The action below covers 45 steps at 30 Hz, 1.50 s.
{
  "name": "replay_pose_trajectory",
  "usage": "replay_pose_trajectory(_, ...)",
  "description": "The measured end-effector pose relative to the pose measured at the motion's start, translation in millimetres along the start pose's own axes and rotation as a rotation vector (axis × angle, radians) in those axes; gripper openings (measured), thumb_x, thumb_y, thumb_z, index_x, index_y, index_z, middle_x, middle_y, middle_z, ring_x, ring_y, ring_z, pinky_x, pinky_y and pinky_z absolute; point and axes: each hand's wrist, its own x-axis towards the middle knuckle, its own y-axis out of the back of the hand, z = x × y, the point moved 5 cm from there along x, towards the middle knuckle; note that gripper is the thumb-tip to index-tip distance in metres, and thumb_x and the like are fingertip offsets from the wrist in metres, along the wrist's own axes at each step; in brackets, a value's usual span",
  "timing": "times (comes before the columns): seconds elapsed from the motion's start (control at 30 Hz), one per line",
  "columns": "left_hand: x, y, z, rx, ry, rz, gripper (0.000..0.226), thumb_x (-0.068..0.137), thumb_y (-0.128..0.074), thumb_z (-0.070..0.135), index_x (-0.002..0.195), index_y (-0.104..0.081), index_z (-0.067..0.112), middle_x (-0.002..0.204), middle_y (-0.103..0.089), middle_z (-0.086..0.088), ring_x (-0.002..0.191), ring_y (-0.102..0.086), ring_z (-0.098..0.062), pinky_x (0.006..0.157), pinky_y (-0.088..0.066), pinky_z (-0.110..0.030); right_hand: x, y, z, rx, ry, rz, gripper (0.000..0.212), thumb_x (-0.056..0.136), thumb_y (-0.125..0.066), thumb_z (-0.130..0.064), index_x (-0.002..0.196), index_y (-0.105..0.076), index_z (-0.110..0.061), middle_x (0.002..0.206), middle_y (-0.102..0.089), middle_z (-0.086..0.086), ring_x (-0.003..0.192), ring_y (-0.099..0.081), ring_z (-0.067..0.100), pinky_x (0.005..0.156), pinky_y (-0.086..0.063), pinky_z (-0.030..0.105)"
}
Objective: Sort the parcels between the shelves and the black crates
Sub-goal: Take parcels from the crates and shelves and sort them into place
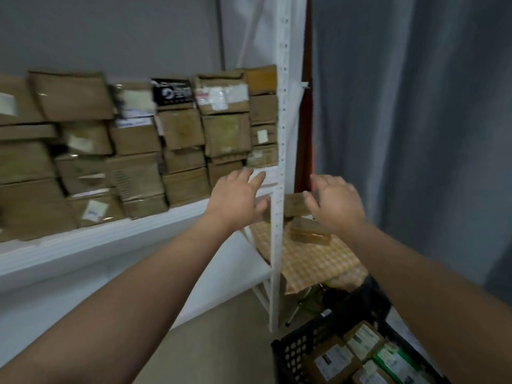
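Head view: I look down along two bare forearms toward a white shelf post (282,128). My left hand (238,198) hovers just left of the post, fingers straight and spread, holding nothing. Its tips are near a white-labelled parcel (264,176) at the foot of the stack, and I cannot tell whether they touch it. My right hand (336,203) is just right of the post, also spread and empty, above a brown parcel (293,203) lying behind the post over a checked cloth (310,261). Left of the post, the shelf (110,236) carries stacked parcels (180,139), several high and unevenly squared. Below and right of the post, a black crate (291,353) holds labelled crate parcels (363,339). I judge the step to be taking up the brown parcel. To do it well, I would press both palms on its ends and draw it out to the right of the post, so it clears the upright. I would also keep my left wrist off the leaning stack.
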Motion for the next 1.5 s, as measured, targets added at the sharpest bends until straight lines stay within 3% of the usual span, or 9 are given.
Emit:
replay_pose_trajectory(0.33, -145.9, 71.8, -179.7, 0.219, 0.298, 0.091, 0.061, 0.093, -0.044, 0.050, 0.145, -0.037, 0.019, 0.149, -0.038, -0.012, 0.135, -0.035, -0.030, 0.104, -0.032, -0.042, 11.5, 17.5, -243.7, 0.189, 0.319, 0.083, 0.052, 0.099, -0.038, -0.042, 0.143, -0.041, -0.015, 0.146, -0.045, 0.004, 0.135, -0.036, 0.023, 0.107, -0.026, 0.035)
replay_pose_trajectory(0.83, -429.9, 176.4, -448.1, 0.430, 0.648, 0.069, 0.063, 0.094, -0.034, 0.055, 0.149, -0.027, 0.024, 0.152, -0.034, -0.007, 0.138, -0.030, -0.026, 0.109, -0.030, -0.041, -67.0, 17.7, -632.6, 0.498, 0.664, 0.047, 0.050, 0.099, -0.038, -0.041, 0.143, -0.041, -0.017, 0.147, -0.044, 0.001, 0.135, -0.038, 0.020, 0.109, -0.028, 0.035)
replay_pose_trajectory(1.03, -478.2, 173.6, -519.8, 0.414, 0.715, 0.079, 0.061, 0.086, -0.037, 0.050, 0.133, -0.053, 0.014, 0.131, -0.056, -0.013, 0.116, -0.054, -0.033, 0.091, -0.047, -0.044, -64.1, 3.5, -720.6, 0.603, 0.734, 0.000, 0.046, 0.099, -0.041, -0.036, 0.142, -0.043, -0.020, 0.147, -0.042, -0.002, 0.137, -0.034, 0.016, 0.110, -0.028, 0.035)
replay_pose_trajectory(1.2, -488.3, 152.0, -574.6, 0.416, 0.740, 0.087, 0.058, 0.084, -0.062, 0.040, 0.134, -0.051, 0.012, 0.134, -0.054, -0.016, 0.119, -0.053, -0.036, 0.093, -0.046, -0.046, -46.7, -17.7, -771.8, 0.649, 0.783, -0.012, 0.043, 0.097, -0.044, -0.031, 0.139, -0.045, -0.020, 0.144, -0.044, -0.004, 0.133, -0.036, 0.015, 0.105, -0.032, 0.031)
replay_pose_trajectory(1.5, -513.1, 120.5, -686.3, 0.407, 0.845, 0.069, 0.065, 0.083, -0.065, 0.043, 0.136, -0.048, 0.011, 0.141, -0.043, -0.023, 0.125, -0.045, -0.043, 0.098, -0.042, -0.052, -50.4, -81.6, -871.6, 0.843, 0.695, -0.179, 0.039, 0.095, -0.048, -0.029, 0.133, -0.050, -0.022, 0.137, -0.051, -0.005, 0.128, -0.041, 0.017, 0.102, -0.037, 0.033)
